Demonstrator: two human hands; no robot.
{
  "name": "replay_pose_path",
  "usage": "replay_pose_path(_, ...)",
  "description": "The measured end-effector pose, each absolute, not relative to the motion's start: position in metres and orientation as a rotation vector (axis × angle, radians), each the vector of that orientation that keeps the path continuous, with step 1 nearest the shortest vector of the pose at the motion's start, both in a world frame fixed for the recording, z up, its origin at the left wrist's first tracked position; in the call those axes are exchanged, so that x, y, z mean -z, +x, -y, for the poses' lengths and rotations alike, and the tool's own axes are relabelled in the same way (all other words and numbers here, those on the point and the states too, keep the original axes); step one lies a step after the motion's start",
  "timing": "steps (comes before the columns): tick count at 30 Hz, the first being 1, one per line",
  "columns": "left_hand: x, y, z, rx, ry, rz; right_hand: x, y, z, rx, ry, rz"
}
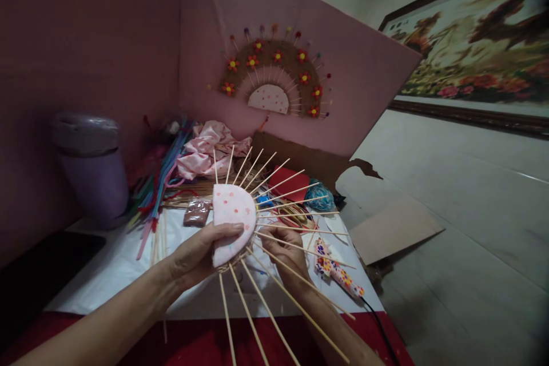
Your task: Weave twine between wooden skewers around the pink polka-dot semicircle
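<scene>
My left hand (201,249) grips a half-round piece covered in white cloth with pink dots (231,206), thumb on its front face and fingers behind. Thin wooden sticks (295,189) fan out from its curved edge, up, right and down. Something like twine (225,267) shows along the lower edge. At the right of that edge is my right hand (283,246), behind some of the sticks. Its fingers are pinched together near the stick bases, and what lies between them is hidden.
Dotted pink cloth (210,148), coloured pipe cleaners (165,166), a brown packet (197,213) and blue yarn (321,197) lie across the table. A flower-patterned glue gun (338,274) with a black cord lies right. A lilac bin (92,177) stands left; a flowered half-ring decoration (278,48) hangs behind.
</scene>
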State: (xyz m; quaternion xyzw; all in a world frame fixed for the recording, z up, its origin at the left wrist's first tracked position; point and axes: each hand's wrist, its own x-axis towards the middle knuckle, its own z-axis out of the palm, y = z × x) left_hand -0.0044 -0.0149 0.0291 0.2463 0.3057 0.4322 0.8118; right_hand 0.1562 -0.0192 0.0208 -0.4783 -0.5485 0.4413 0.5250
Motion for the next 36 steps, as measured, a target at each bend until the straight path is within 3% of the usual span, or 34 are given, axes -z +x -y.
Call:
replay_pose_path(28, -0.035, -0.002, 0.015, -0.924, 0.249, -0.474, -0.053, 0.157, 0.050, -0.920, -0.849, 1.446)
replay_pose_path(36, -0.027, -0.004, 0.008, -0.971, 0.302, -0.473, -0.068, 0.178, 0.057, -1.142, -0.779, 1.260)
